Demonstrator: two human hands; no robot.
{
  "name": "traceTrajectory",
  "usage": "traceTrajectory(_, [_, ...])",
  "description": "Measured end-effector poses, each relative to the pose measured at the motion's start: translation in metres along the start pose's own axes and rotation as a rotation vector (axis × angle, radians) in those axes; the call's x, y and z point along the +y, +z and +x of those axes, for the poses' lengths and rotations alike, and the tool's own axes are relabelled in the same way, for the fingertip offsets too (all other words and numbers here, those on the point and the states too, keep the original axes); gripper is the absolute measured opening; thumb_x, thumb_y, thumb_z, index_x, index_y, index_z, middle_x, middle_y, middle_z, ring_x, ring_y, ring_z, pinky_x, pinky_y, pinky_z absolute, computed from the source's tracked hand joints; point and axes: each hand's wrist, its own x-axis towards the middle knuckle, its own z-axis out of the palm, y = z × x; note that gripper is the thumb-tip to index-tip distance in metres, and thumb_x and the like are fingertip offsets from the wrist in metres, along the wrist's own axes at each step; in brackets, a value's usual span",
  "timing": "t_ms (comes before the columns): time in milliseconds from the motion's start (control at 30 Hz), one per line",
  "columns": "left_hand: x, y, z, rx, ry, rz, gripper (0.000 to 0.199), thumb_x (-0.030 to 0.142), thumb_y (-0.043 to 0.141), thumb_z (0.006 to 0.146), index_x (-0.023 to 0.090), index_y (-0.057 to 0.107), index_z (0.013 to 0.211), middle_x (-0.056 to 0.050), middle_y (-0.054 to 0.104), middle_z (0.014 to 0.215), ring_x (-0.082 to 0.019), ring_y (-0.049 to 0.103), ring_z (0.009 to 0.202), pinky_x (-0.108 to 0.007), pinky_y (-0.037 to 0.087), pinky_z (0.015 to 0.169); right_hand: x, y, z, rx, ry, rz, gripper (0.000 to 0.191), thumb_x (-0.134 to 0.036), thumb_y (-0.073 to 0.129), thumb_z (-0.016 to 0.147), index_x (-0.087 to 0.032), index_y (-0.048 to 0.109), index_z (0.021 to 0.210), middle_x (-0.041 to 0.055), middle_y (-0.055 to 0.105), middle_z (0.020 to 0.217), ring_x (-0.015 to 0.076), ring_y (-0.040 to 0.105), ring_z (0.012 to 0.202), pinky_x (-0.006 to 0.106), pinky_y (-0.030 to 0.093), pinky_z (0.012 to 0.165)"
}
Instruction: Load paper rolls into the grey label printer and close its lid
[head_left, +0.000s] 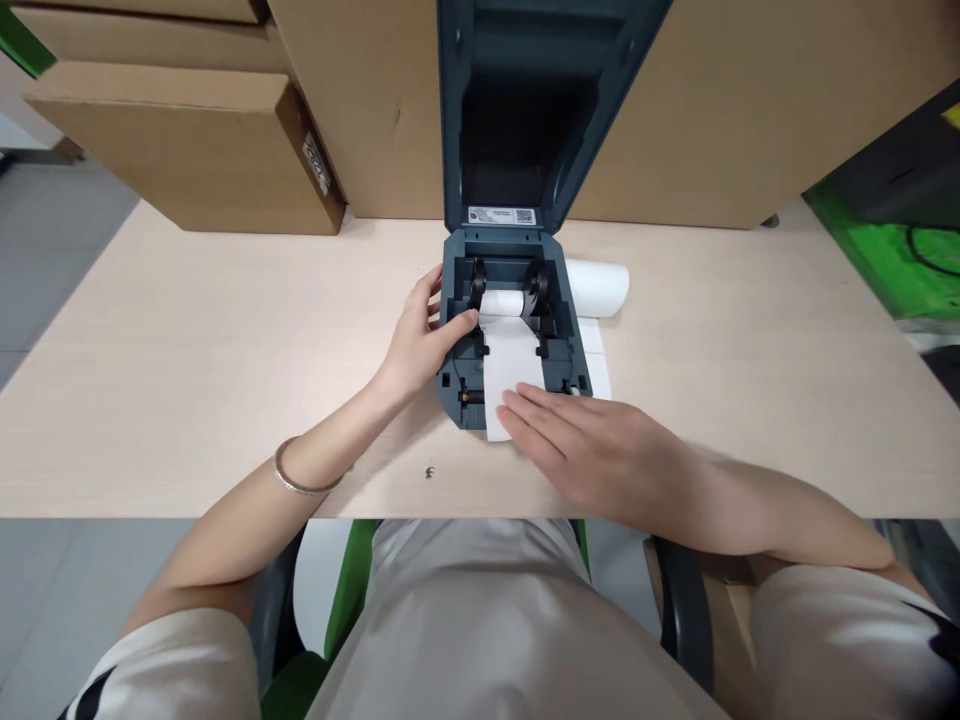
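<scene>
A dark blue-grey label printer (455,405) stands on the table with its lid (456,130) raised. Inside, a small white paper roll (501,303) sits between two black holders, and a white paper strip (513,360) runs from it toward me over the front edge. My left hand (420,340) grips the printer's left side, thumb over the rim by the roll and fingers along the outer wall. My right hand (600,450) lies with fingers stretched out over the front right of the printer, fingertips on the strip.
Right of the printer lies a larger white roll (600,288), its loose end flat on the wooden table (750,350). A cardboard box (187,150) stands at the back left. A big cardboard surface (712,120) rises behind the printer. A small dark mark (430,472) shows near the front edge.
</scene>
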Motion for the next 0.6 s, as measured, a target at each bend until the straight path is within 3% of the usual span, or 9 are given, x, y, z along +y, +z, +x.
traceTrajectory(167, [0.002,0.002,-0.003,0.013,-0.009,-0.032,0.077,0.044,0.083,0.095,0.033,0.056,0.165,-0.012,0.056,0.18,-0.036,0.07,0.147,-0.055,0.062,0.124,-0.002,-0.009,-0.009,-0.082,-0.108,0.027,0.031,-0.005,0.066,0.11,-0.001,0.081,0.136,0.0187,0.088,0.131,0.0269,0.084,0.123,0.037,0.069,0.108])
traceTrajectory(233, [0.001,0.001,-0.003,0.008,-0.005,-0.037,0.076,0.046,0.084,0.095,0.034,0.057,0.165,-0.012,0.056,0.18,-0.036,0.069,0.147,-0.055,0.062,0.124,-0.005,-0.011,-0.008,-0.081,-0.133,0.021,0.027,-0.009,0.07,0.109,-0.003,0.082,0.133,0.0184,0.089,0.126,0.0273,0.084,0.118,0.039,0.069,0.106])
traceTrajectory(300, [-0.001,0.001,-0.003,0.007,-0.003,-0.038,0.076,0.046,0.084,0.096,0.034,0.057,0.166,-0.012,0.055,0.18,-0.036,0.069,0.148,-0.055,0.062,0.125,-0.008,-0.014,-0.005,-0.048,-0.132,0.026,0.022,-0.023,0.073,0.112,-0.008,0.084,0.124,0.0152,0.089,0.116,0.026,0.083,0.111,0.04,0.069,0.103])
traceTrajectory(367, [-0.002,0.001,-0.002,0.013,-0.004,-0.039,0.078,0.046,0.084,0.095,0.033,0.056,0.166,-0.013,0.055,0.18,-0.037,0.068,0.149,-0.055,0.061,0.126,-0.005,-0.017,-0.001,-0.007,-0.105,0.118,0.036,-0.044,0.065,0.118,-0.013,0.084,0.118,0.0097,0.09,0.108,0.0237,0.084,0.106,0.04,0.07,0.106])
traceTrajectory(467, [-0.004,0.002,-0.001,0.018,-0.007,-0.054,0.08,0.046,0.085,0.092,0.032,0.056,0.165,-0.013,0.056,0.18,-0.037,0.067,0.151,-0.057,0.06,0.128,0.024,-0.02,0.005,0.15,0.111,0.346,0.042,-0.051,0.053,0.122,-0.021,0.082,0.114,0.0042,0.089,0.1,0.0217,0.086,0.097,0.041,0.07,0.112])
traceTrajectory(567, [-0.006,0.004,0.0,0.019,0.001,-0.074,0.079,0.051,0.085,0.093,0.033,0.057,0.165,-0.012,0.055,0.181,-0.037,0.065,0.154,-0.054,0.058,0.13,0.089,-0.01,0.015,0.524,0.51,0.253,0.034,-0.046,0.058,0.119,-0.024,0.084,0.113,0.0107,0.087,0.105,0.0258,0.084,0.098,0.041,0.071,0.101])
traceTrajectory(600, [-0.007,0.005,0.001,0.024,0.021,-0.074,0.076,0.054,0.082,0.095,0.033,0.059,0.163,-0.011,0.056,0.18,-0.036,0.063,0.156,-0.053,0.056,0.132,0.116,-0.004,0.02,0.587,0.627,0.195,0.041,-0.05,0.056,0.119,-0.02,0.084,0.124,0.0162,0.085,0.12,0.0279,0.084,0.109,0.041,0.071,0.104])
